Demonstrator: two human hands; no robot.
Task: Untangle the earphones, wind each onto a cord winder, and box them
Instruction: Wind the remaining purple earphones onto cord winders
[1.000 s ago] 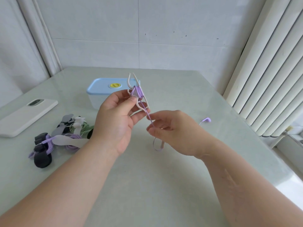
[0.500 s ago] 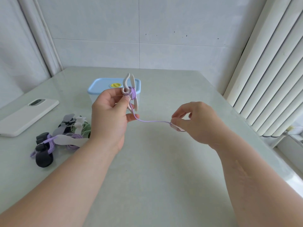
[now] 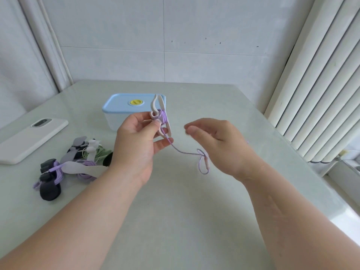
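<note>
The left hand (image 3: 136,149) is raised above the surface (image 3: 175,221), thumb and fingers pinching a white winder (image 3: 156,109) held upright, with purple cord (image 3: 183,152) wrapped round its middle. From the winder the cord sags rightward to a small loop just beside the heel of the right hand (image 3: 220,147). That hand's thumb and fingers are loosely curved and apart; I cannot tell whether any hidden finger catches the cord. Behind the winder a lidded blue box (image 3: 120,103) stands on the surface. To the left lies a pile (image 3: 78,162) of wound earphones, and beyond it a white phone (image 3: 29,141) lies face down.
</note>
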